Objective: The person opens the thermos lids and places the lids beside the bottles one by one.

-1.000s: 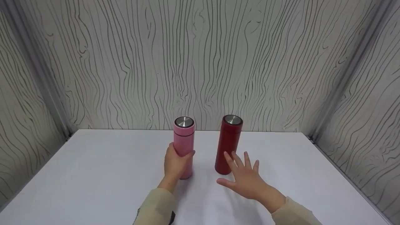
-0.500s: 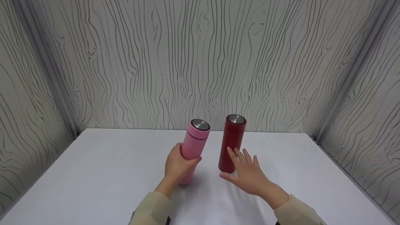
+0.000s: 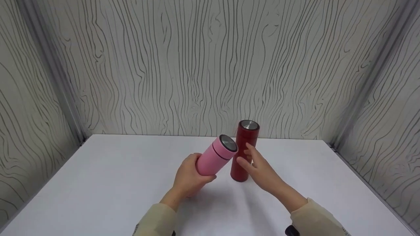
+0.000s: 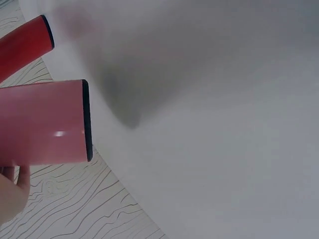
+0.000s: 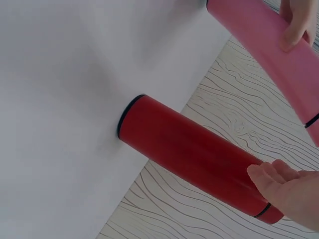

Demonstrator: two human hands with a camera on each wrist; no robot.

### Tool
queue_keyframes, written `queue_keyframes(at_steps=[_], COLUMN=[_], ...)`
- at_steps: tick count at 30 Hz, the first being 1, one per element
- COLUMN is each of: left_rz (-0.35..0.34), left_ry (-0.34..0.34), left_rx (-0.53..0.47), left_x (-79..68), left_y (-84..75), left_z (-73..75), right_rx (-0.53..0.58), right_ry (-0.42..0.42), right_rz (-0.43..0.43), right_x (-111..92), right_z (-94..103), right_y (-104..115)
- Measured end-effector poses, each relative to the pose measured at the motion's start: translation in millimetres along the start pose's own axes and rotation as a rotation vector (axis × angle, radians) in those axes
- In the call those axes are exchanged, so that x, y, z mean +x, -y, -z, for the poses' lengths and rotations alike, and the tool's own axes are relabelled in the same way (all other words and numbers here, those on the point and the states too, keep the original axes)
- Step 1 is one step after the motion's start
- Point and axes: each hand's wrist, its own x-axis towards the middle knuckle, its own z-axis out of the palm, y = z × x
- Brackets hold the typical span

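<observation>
My left hand (image 3: 190, 175) grips a pink thermos flask (image 3: 211, 160) around its body. The flask leans to the right, its steel-topped lid towards the red one, and its lower end is mostly hidden behind the hand. In the left wrist view the dark base of the pink flask looks raised off the table. A red thermos flask (image 3: 240, 173) stands upright on the table, right of the pink one. My right hand (image 3: 264, 172) is beside the red flask near its upper body, fingers loosely bent and not wrapped round it; whether they touch it I cannot tell.
Both flasks are over a white table (image 3: 108, 183). A wood-grain patterned wall (image 3: 164, 65) rises behind the table's back edge, with similar panels on the left and right sides.
My left hand has tilted the pink flask from upright over to the right. My right hand has risen along the red flask, its spread fingers drawing together. The red flask stays standing.
</observation>
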Motion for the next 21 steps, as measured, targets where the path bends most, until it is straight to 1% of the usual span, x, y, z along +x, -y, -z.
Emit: queue_keyframes(at_steps=[3,7,13,21], left_rz=[-0.028,-0.062,-0.096,-0.107], left_ry=[0.009,0.011,0.01,0.031], left_rx=[0.017,0.045,0.052,0.09], left_x=[-1.3,-1.6,-0.6,-2.7], left_y=[-1.4,-3.5,-6.2,-7.0], left_z=[-1.4,-4.2,-7.5,-8.9], right_rx=[0.058,0.083,0.02,-0.046], right_ry=[-0.014,-0.019,-0.052,-0.072], right_rz=[0.005,0.016,-0.019,-0.05], right_x=[3.5,8.2,15.5,18.4], right_z=[3.4,6.4,9.3,7.5], right_y=[7.6,16.4,24.4,27.5])
